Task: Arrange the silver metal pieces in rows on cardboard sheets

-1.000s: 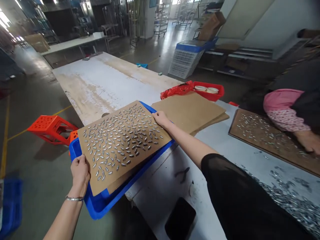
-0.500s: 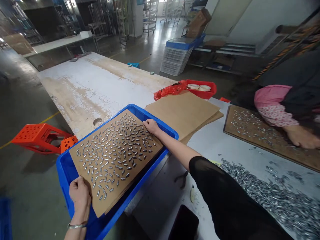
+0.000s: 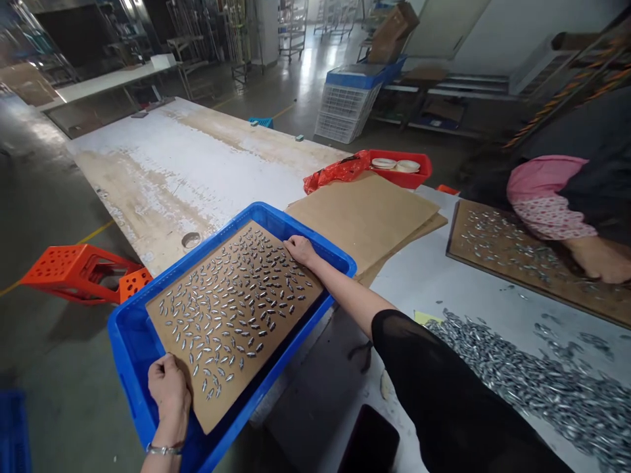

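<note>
A brown cardboard sheet [image 3: 202, 410] dotted with rows of small silvery metal pieces [image 3: 231, 295] sits within a blue plastic bin [image 3: 123, 368]. My left hand [image 3: 169, 389], with a bracelet at the wrist, grips the sheet's near left edge, its fingers closed. At the far right corner, my right hand [image 3: 300, 251] pinches the same sheet. Both hands are inside the bin's rim. The fingertips under the sheet are hidden.
Brown sheets [image 3: 365, 210] lie right of the bin, near a red tray [image 3: 424, 172]. A heap of metal pieces [image 3: 532, 374] covers the right table, with a phone [image 3: 369, 440] nearer. A co-worker's hand [image 3: 599, 259] rests over another filled board [image 3: 458, 230]. Orange stools [image 3: 64, 266] stand left.
The cardboard sheet has shifted slightly right and lower into the blue bin, and my left hand has moved right with it. My right hand keeps its hold at the far corner.
</note>
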{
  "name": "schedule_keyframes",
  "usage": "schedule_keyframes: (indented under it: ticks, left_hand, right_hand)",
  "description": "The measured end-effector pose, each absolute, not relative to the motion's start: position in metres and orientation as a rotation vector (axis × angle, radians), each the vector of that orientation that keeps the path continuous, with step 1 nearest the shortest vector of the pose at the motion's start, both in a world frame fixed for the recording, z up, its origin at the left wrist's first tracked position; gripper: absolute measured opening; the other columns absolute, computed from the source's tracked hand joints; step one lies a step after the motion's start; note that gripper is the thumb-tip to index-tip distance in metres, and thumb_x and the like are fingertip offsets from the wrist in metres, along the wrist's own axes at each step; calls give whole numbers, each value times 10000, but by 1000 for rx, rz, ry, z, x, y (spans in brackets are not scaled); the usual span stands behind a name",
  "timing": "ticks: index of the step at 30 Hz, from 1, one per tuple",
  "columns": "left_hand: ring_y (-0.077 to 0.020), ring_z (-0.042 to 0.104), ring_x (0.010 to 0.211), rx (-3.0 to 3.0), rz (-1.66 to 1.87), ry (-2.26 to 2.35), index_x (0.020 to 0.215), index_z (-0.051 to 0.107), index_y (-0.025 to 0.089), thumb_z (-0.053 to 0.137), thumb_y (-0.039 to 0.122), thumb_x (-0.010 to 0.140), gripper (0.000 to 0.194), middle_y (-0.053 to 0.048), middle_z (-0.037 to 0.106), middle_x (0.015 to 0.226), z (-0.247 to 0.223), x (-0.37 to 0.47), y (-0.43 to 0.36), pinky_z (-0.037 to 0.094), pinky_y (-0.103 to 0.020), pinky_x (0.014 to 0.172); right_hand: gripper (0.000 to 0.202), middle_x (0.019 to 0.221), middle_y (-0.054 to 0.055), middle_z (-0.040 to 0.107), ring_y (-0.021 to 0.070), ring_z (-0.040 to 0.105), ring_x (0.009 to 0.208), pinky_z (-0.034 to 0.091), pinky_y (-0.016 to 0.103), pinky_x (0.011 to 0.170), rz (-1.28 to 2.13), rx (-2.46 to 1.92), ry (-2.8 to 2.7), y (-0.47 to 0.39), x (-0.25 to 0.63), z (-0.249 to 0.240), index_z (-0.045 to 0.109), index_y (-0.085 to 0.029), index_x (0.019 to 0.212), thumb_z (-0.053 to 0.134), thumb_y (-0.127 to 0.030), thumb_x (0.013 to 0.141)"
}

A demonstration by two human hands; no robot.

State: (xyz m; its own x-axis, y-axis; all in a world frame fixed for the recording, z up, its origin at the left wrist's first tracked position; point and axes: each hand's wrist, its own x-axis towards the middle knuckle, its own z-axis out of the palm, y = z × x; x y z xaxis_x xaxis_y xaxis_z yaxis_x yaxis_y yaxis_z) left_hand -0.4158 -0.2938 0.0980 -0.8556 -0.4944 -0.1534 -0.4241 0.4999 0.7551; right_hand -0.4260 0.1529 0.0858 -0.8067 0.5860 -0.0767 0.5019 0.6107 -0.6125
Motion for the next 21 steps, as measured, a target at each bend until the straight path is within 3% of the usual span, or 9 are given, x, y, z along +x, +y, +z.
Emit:
schedule_keyframes:
  ticks: [5,9,21]
  left_hand:
    - [-228,597,835,771,-1324,-2667,799,558,218,560,375,799,157,-19,617,828,96,-415,-292,489,-363,779]
    - [-210,596,767,761,-1380,-2628,799,546,220,558,406,817,187,-3,604,762,87,-414,-296,501,-338,728]
    - [-225,657,861,889,-1562,-2445,894,578,202,677,379,815,217,-45,658,879,70,-412,-305,538,-410,879]
  right_hand:
    - [270,1005,118,765,219,665,938,423,267,793,945,-963,-2737,152,-426,84,717,-163,891,512,-319,973]
    - [281,1042,145,761,233,670,970,425,280,819,946,-952,-2761,148,-424,83,727,-147,923,496,-299,972]
    - [228,893,100,748,240,673,852,448,303,751,907,-903,-2679,153,-420,62,685,-189,847,553,-363,912]
